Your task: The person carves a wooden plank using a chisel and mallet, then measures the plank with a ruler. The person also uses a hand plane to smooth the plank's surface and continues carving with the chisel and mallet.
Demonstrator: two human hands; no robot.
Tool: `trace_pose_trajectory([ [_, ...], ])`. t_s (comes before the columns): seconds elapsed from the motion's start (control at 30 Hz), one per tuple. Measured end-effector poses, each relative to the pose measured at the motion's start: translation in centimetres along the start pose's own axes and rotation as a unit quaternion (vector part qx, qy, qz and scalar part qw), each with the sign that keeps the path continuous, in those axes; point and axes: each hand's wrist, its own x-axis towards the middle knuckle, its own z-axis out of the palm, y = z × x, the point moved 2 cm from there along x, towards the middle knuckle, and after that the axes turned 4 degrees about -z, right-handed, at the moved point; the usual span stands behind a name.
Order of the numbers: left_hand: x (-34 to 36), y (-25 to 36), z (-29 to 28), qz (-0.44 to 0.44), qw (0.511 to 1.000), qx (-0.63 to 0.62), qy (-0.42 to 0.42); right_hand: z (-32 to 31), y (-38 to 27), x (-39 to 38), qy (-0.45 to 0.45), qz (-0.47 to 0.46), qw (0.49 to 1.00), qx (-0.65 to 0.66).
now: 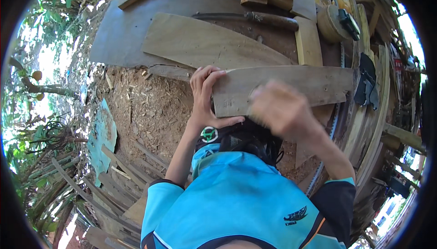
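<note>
On camera, my left hand (202,99) grips a flat brown wooden board (314,85); I can't tell whether my blurred right hand (283,110) is closed.

Two grips (201,101) at one held board (323,82), one tapered board (195,41) beyond it, one wooden-handled tool (273,20) farther beyond it, two orange fruits (37,75) left of it

A brown earthen floor (166,96) strewn with pale wood chips (130,113) is spreading beside a broad grey table (120,37) at far left. Weathered wooden strips (125,167) are lying near left; green leafy foliage (57,23) is filling the left, white daylight (48,52) glaring through. Rough timber planks (384,89) are lining the right.
</note>
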Motion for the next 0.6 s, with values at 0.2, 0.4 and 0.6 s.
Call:
trace_pose_trajectory([
  [0.2, -0.2, 0.2, -0.2, -0.009, 1.0, -0.003, 0.011, 0.1, 0.0, 0.1, 0.028, 0.016, 0.999, 0.004],
  [0.4, -0.2, 0.7, -0.4, -0.016, 1.0, -0.005, -0.001, 1.4, -0.8, -0.8, 0.09, 0.053, 0.994, -0.022],
  [0.6, -0.1, 0.5, -0.7, -0.011, 1.0, -0.012, -0.026, -0.2, -3.2, -1.7, 0.007, 0.101, 0.995, -0.012],
])
